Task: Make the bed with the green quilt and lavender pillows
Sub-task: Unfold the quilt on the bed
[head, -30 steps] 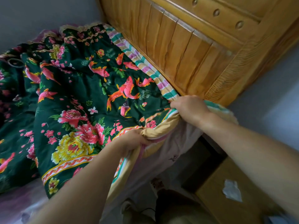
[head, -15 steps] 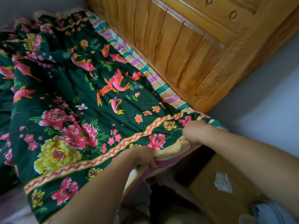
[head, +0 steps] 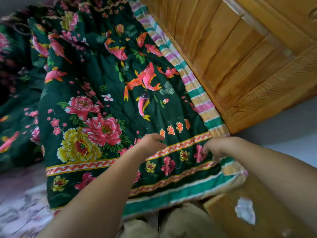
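The left hand (head: 151, 145) hovers over the quilt with its fingers loosely curled and slightly apart, gripping nothing; motion blur hides whether the fingertips touch the cloth. The right hand (head: 221, 147) sits just to its right, fingers bent downward at the quilt's near right corner. They look to be at the fabric's edge, but the blur makes it impossible to tell whether they pinch it or have let go. Both bare forearms reach in from the near side.

The green quilt (head: 106, 100) lies spread across the bed, printed with pink and yellow peonies, pink fish and orange characters. Two orange-and-white zigzag bands run across its near end, and a green hem forms the near edge. A border of pink, green and tan stripes (head: 190, 79) runs along its right side, touching the wooden headboard (head: 240, 57). Further left the quilt is bunched in folds. A lavender patterned sheet (head: 22, 203) shows at near left. At near right stands a wooden nightstand (head: 267, 212) with a white scrap (head: 245, 212) on top.
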Demonstrator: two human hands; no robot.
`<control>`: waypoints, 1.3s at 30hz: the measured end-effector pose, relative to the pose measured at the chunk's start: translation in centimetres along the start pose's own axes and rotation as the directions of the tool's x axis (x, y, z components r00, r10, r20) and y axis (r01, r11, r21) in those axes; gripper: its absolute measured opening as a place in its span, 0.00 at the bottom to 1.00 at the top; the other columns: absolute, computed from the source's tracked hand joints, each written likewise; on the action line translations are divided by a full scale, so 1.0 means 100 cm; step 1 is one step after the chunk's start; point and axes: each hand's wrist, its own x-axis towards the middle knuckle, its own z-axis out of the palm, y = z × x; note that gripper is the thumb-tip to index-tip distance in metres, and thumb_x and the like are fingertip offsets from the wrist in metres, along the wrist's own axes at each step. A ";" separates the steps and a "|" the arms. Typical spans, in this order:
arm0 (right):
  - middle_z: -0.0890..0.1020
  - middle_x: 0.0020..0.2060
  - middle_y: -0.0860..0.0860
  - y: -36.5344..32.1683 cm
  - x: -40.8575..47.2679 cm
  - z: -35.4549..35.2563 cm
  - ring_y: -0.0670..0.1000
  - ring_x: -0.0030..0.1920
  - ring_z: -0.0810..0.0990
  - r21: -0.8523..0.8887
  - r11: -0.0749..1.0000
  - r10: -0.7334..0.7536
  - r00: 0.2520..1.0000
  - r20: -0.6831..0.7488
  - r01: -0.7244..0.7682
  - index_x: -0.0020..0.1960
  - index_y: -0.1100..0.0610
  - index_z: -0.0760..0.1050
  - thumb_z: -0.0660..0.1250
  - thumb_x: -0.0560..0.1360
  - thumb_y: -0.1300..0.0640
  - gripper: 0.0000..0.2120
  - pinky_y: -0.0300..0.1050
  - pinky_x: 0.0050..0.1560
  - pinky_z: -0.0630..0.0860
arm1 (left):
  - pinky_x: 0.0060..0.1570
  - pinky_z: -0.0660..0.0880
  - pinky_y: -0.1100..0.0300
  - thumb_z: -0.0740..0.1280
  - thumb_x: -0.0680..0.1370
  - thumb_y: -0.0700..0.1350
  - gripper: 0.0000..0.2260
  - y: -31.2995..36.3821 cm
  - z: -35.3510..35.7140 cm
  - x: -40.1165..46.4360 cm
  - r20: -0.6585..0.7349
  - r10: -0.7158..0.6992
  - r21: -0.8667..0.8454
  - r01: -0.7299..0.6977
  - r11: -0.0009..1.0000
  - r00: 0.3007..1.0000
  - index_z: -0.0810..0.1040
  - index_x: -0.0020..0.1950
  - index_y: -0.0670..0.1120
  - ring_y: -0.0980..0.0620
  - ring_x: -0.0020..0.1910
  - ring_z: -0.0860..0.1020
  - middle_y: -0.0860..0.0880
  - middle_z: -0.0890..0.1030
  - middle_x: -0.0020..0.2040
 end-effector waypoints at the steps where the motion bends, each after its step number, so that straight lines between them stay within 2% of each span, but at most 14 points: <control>1: 0.75 0.65 0.55 -0.005 0.003 -0.015 0.56 0.63 0.74 0.020 0.999 -0.027 0.997 -0.075 0.029 0.70 0.57 0.69 0.66 0.76 0.59 0.22 0.45 0.60 0.73 | 0.56 0.74 0.57 0.65 0.77 0.42 0.17 -0.003 -0.009 -0.002 -0.053 -0.012 -0.030 0.010 1.000 0.999 0.73 0.67 0.47 0.45 0.58 0.77 0.45 0.77 0.63; 4: 0.75 0.65 0.53 -0.028 0.013 -0.058 0.55 0.63 0.74 0.033 0.995 -0.086 0.975 -0.203 0.095 0.70 0.55 0.69 0.63 0.78 0.59 0.20 0.45 0.61 0.73 | 0.55 0.76 0.55 0.65 0.77 0.44 0.16 -0.014 -0.032 -0.017 -0.186 -0.062 -0.174 0.029 0.984 0.981 0.75 0.65 0.48 0.47 0.53 0.79 0.47 0.79 0.57; 7: 0.74 0.66 0.52 -0.068 0.016 -0.102 0.56 0.64 0.74 -0.051 0.980 -0.197 0.945 -0.263 0.190 0.70 0.54 0.69 0.61 0.79 0.57 0.20 0.46 0.62 0.73 | 0.53 0.77 0.54 0.64 0.78 0.44 0.16 -0.036 -0.055 -0.046 -0.281 -0.097 -0.244 0.027 0.969 0.955 0.74 0.66 0.48 0.48 0.51 0.79 0.47 0.79 0.56; 9: 0.75 0.65 0.53 -0.099 0.014 -0.127 0.56 0.63 0.75 -0.132 0.963 -0.264 0.927 -0.268 0.236 0.70 0.56 0.69 0.61 0.79 0.56 0.19 0.45 0.61 0.73 | 0.51 0.77 0.54 0.64 0.78 0.44 0.15 -0.055 -0.069 -0.066 -0.331 -0.148 -0.301 0.045 0.953 0.932 0.74 0.65 0.48 0.49 0.48 0.78 0.46 0.79 0.56; 11: 0.76 0.64 0.55 -0.134 0.011 -0.149 0.58 0.62 0.75 -0.232 0.935 -0.328 0.903 -0.277 0.268 0.68 0.59 0.70 0.61 0.79 0.55 0.18 0.48 0.61 0.74 | 0.49 0.74 0.57 0.64 0.78 0.44 0.15 -0.082 -0.084 -0.086 -0.384 -0.196 -0.361 0.048 0.931 0.902 0.75 0.64 0.47 0.49 0.51 0.78 0.46 0.79 0.56; 13: 0.76 0.63 0.56 -0.165 0.005 -0.166 0.57 0.61 0.75 -0.288 0.907 -0.388 0.876 -0.286 0.307 0.67 0.60 0.71 0.60 0.80 0.55 0.18 0.48 0.60 0.74 | 0.46 0.74 0.58 0.64 0.78 0.43 0.14 -0.107 -0.097 -0.103 -0.412 -0.245 -0.430 0.049 0.901 0.878 0.75 0.64 0.46 0.49 0.49 0.77 0.47 0.79 0.52; 16: 0.76 0.64 0.54 -0.215 0.000 -0.187 0.55 0.61 0.76 -0.316 0.881 -0.443 0.845 -0.298 0.351 0.68 0.59 0.71 0.60 0.80 0.57 0.17 0.45 0.58 0.73 | 0.49 0.76 0.54 0.64 0.78 0.42 0.14 -0.151 -0.114 -0.127 -0.450 -0.316 -0.527 0.037 0.849 0.835 0.76 0.63 0.46 0.49 0.48 0.77 0.46 0.78 0.50; 20: 0.75 0.65 0.52 -0.278 0.001 -0.204 0.54 0.64 0.74 -0.289 0.872 -0.478 0.816 -0.325 0.396 0.68 0.56 0.71 0.61 0.79 0.59 0.18 0.44 0.61 0.71 | 0.45 0.74 0.58 0.64 0.77 0.41 0.13 -0.205 -0.132 -0.145 -0.487 -0.367 -0.578 0.022 0.816 0.793 0.76 0.62 0.46 0.49 0.49 0.79 0.46 0.79 0.51; 25: 0.76 0.63 0.52 -0.370 0.026 -0.215 0.55 0.61 0.75 -0.211 0.887 -0.461 0.804 -0.377 0.410 0.67 0.51 0.72 0.62 0.78 0.57 0.18 0.48 0.60 0.74 | 0.49 0.74 0.58 0.64 0.77 0.39 0.14 -0.285 -0.159 -0.153 -0.436 -0.371 -0.616 0.028 0.787 0.820 0.76 0.63 0.44 0.49 0.48 0.79 0.44 0.79 0.51; 27: 0.76 0.62 0.52 -0.404 0.039 -0.216 0.56 0.59 0.76 -0.180 0.909 -0.418 0.827 -0.375 0.377 0.67 0.48 0.71 0.61 0.78 0.58 0.18 0.50 0.57 0.76 | 0.46 0.74 0.58 0.64 0.77 0.39 0.14 -0.316 -0.170 -0.153 -0.399 -0.367 -0.632 0.038 0.774 0.840 0.76 0.62 0.44 0.48 0.49 0.79 0.44 0.80 0.52; 29: 0.76 0.61 0.54 -0.432 0.051 -0.215 0.57 0.58 0.76 -0.183 0.921 -0.389 0.839 -0.380 0.345 0.67 0.49 0.69 0.60 0.77 0.60 0.20 0.50 0.55 0.76 | 0.40 0.71 0.60 0.62 0.77 0.37 0.12 -0.341 -0.179 -0.155 -0.373 -0.368 -0.656 0.038 0.754 0.852 0.76 0.61 0.42 0.48 0.45 0.77 0.43 0.79 0.48; 32: 0.75 0.60 0.55 -0.476 0.067 -0.215 0.58 0.60 0.75 -0.254 0.913 -0.400 0.821 -0.408 0.319 0.67 0.51 0.69 0.59 0.76 0.63 0.21 0.49 0.52 0.74 | 0.38 0.71 0.60 0.61 0.77 0.36 0.14 -0.385 -0.192 -0.151 -0.321 -0.401 -0.695 0.075 0.715 0.858 0.76 0.62 0.41 0.48 0.44 0.76 0.42 0.78 0.46; 35: 0.74 0.61 0.54 -0.506 0.081 -0.213 0.57 0.64 0.72 -0.384 0.870 -0.461 0.787 -0.411 0.309 0.64 0.53 0.71 0.58 0.76 0.64 0.18 0.52 0.58 0.69 | 0.35 0.70 0.61 0.59 0.78 0.35 0.15 -0.416 -0.195 -0.143 -0.267 -0.437 -0.722 0.122 0.681 0.859 0.75 0.63 0.40 0.47 0.44 0.76 0.42 0.78 0.47; 39: 0.72 0.65 0.52 -0.524 0.109 -0.218 0.54 0.71 0.62 -0.559 0.785 -0.516 0.781 -0.352 0.267 0.67 0.52 0.69 0.59 0.78 0.59 0.17 0.59 0.69 0.59 | 0.37 0.71 0.61 0.60 0.78 0.35 0.14 -0.436 -0.192 -0.126 -0.218 -0.452 -0.750 0.148 0.645 0.865 0.75 0.62 0.41 0.49 0.44 0.77 0.42 0.79 0.49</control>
